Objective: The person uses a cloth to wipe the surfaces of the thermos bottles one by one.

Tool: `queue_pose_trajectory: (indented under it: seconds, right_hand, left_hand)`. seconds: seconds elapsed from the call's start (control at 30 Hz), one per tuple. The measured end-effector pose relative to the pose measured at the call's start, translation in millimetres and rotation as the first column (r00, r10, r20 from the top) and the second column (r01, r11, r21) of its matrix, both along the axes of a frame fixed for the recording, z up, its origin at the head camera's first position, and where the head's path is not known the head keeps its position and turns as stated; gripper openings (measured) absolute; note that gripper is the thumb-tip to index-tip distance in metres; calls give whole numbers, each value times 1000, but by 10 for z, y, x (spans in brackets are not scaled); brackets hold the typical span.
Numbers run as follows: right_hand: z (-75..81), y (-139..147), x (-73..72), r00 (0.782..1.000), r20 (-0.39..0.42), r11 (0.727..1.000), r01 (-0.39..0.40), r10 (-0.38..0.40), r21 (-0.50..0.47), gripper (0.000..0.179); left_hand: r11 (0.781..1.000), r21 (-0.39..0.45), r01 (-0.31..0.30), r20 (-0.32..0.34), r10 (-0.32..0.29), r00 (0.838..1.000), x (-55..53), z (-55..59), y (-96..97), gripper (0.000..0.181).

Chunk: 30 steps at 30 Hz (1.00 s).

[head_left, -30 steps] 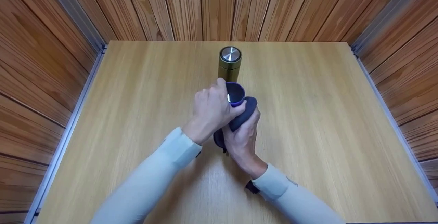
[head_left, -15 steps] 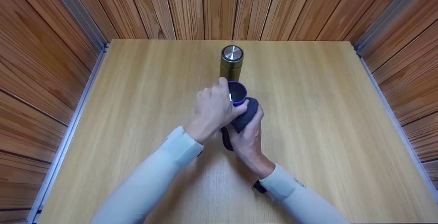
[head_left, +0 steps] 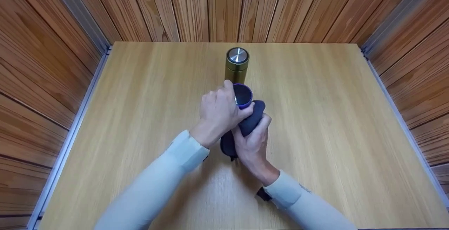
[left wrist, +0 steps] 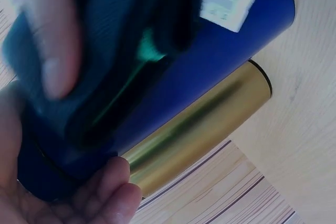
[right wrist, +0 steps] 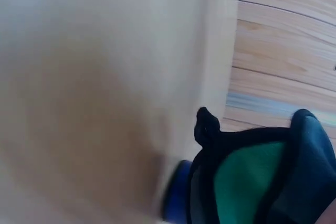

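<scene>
My left hand [head_left: 219, 112] grips the upper end of a blue bottle [head_left: 242, 96], with the thumb and index finger around its dark, blue-rimmed top. Against the bottle's side, my right hand [head_left: 252, 145] holds a folded dark fabric pad [head_left: 249, 123]. In the left wrist view the blue bottle [left wrist: 205, 66] bears a white label [left wrist: 228, 1], and a digit presses on the dark fabric pad [left wrist: 121, 19]. The right wrist view shows the pad's green lining [right wrist: 244, 182] and black edging, with only a sliver of the blue bottle [right wrist: 177, 192] behind.
A gold bottle [head_left: 236, 73] with a silver-topped lid stands upright just beyond the blue bottle. Both are on a light wooden table [head_left: 333, 124]. Wood-plank walls [head_left: 224, 8] enclose the back and sides, with grey metal strips [head_left: 75, 131] along the table's side edges.
My right hand and the pad went slightly right, then back a little; the pad's lower end swung right and returned left. The left hand keeps its grip on the blue bottle.
</scene>
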State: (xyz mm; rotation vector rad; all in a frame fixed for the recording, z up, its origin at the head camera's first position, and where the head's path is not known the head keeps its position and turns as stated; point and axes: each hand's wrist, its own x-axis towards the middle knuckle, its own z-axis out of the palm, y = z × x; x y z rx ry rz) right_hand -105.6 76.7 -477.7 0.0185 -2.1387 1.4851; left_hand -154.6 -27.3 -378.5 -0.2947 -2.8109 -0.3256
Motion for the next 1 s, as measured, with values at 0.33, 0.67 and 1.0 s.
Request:
queue_pose_trajectory:
  seconds: [0.33, 0.67, 1.0]
  right_hand:
    - [52, -48, -116, 999, 23, 998, 29, -30, 61, 75]
    - [-29, 38, -153, 1000, 13, 989, -16, 15, 144, 84]
    - [-73, 158, -110, 990, 45, 963, -144, 137, 228, 72]
  left_hand:
    - [1000, 19, 2, -14, -2, 1000, 10, 1, 3, 75]
    - [1000, -6, 0, 3, 0, 1000, 8, 17, 1, 78]
    - [1000, 2, -4, 20, 4, 1000, 1, 27, 9, 77]
